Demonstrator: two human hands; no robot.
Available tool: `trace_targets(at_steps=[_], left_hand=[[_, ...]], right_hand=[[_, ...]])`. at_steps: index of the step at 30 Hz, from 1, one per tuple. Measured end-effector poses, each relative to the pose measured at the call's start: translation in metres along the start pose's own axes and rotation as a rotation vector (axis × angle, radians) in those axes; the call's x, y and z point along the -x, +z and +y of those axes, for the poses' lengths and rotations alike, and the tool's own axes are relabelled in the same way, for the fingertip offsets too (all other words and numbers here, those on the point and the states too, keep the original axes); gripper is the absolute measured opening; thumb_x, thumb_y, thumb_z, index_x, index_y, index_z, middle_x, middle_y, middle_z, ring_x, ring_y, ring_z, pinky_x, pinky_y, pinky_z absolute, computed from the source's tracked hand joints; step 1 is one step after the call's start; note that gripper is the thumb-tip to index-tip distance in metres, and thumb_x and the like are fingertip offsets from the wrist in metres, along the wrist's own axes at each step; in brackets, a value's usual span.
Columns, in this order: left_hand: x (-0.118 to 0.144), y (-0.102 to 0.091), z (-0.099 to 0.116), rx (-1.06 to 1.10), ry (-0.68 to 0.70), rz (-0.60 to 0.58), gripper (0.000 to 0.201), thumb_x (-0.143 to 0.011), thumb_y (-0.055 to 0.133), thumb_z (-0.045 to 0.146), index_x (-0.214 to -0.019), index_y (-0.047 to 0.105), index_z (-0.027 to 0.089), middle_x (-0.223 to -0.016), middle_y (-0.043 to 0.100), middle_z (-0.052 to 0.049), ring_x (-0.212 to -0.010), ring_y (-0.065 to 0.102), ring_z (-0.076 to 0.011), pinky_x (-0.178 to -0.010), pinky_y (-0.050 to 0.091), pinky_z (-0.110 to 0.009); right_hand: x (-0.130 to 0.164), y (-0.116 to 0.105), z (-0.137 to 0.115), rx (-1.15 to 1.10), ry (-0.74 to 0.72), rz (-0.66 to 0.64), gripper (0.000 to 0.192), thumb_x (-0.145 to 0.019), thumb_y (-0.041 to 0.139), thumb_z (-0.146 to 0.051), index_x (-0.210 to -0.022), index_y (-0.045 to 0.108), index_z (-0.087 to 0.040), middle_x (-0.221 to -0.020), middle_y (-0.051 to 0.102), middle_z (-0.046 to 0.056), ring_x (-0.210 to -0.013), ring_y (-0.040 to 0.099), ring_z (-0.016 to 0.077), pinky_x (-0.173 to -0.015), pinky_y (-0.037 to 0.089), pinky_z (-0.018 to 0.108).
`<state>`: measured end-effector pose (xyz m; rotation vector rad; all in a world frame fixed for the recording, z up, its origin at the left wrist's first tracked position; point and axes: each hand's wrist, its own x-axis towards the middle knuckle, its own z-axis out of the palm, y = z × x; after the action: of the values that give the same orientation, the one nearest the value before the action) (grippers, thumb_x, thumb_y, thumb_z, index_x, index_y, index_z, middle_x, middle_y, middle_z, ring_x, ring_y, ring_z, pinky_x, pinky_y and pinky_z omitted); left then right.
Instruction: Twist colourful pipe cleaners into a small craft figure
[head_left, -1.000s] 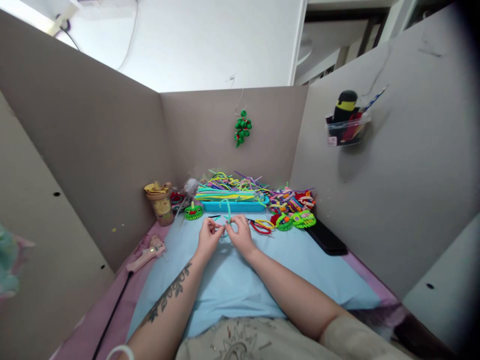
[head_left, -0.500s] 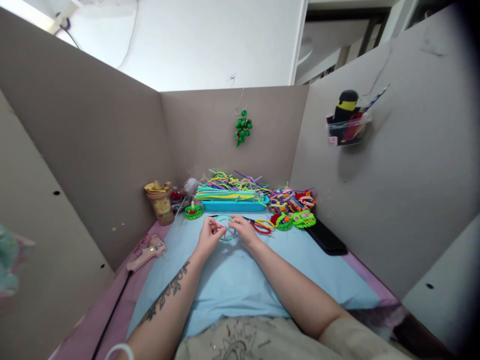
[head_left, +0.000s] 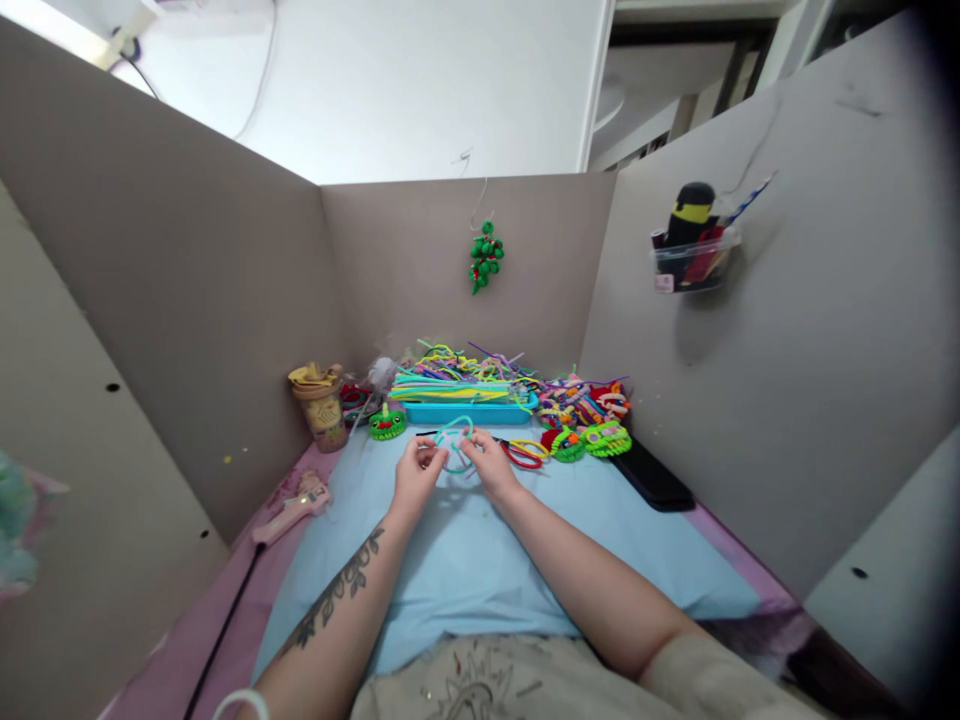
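Observation:
Above the blue cloth (head_left: 465, 560), a teal pipe cleaner (head_left: 459, 470) bent into loops is stretched between my two hands, with pale lilac strands in it. My left hand (head_left: 416, 480) pinches its left side between thumb and fingers. On the opposite side my right hand (head_left: 491, 468) grips it with thumb and fingertips. Just beyond my right hand lie scissors (head_left: 525, 465) with red and yellow handles, their blades partly hidden. How the strands cross is too small to make out.
Behind the hands stands a blue tray (head_left: 469, 412) heaped with pipe cleaners. Green fuzzy figures (head_left: 388, 424) flank it, and a black phone-like slab (head_left: 652, 475) lies right. A pink glue gun (head_left: 292, 510) and a paper cup (head_left: 322, 410) are left. Grey panels (head_left: 450, 240) enclose three sides.
The teal loops have shifted from a rounder ring to a tilted shape with one loop sticking up higher. Both hands stay in nearly the same place, the fingers slightly moved.

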<state>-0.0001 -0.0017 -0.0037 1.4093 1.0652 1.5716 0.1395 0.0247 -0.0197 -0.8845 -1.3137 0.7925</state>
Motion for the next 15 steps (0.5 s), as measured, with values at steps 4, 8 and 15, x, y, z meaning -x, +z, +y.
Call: trace_targets(at_steps=[4,8,15], left_hand=[[0.0036,0.0047,0.0050,0.124,-0.125,-0.020,0.044,-0.060,0.071,0.037,-0.092,0.049,0.018,-0.057,0.057,0.004,-0.047,0.050,-0.0085,-0.049,0.035,-0.019],[0.0034,0.0047,0.0074,0.183,-0.216,-0.014,0.048,-0.057,0.074,0.036,-0.096,0.052,0.017,-0.057,0.057,0.004,-0.042,0.044,-0.0057,-0.043,0.031,-0.018],[0.0024,0.0030,0.0040,0.192,-0.202,-0.008,0.045,-0.054,0.076,0.034,-0.089,0.052,0.018,-0.056,0.058,0.005,-0.042,0.046,-0.0061,-0.044,0.032,-0.018]], right_hand=[[0.0050,0.0036,-0.0056,-0.022,0.003,-0.044,0.027,-0.071,0.059,-0.042,-0.059,0.053,-0.018,-0.097,0.057,0.005,-0.096,0.052,0.0187,-0.089,0.036,0.033],[0.0069,0.0047,-0.0073,-0.023,0.021,-0.059,0.026,-0.069,0.061,-0.040,-0.058,0.054,-0.018,-0.099,0.057,0.005,-0.096,0.053,0.0194,-0.090,0.036,0.034],[0.0064,0.0047,-0.0061,0.044,0.022,-0.045,0.027,-0.069,0.060,-0.042,-0.057,0.054,-0.018,-0.093,0.059,0.005,-0.098,0.051,0.0209,-0.091,0.035,0.036]])
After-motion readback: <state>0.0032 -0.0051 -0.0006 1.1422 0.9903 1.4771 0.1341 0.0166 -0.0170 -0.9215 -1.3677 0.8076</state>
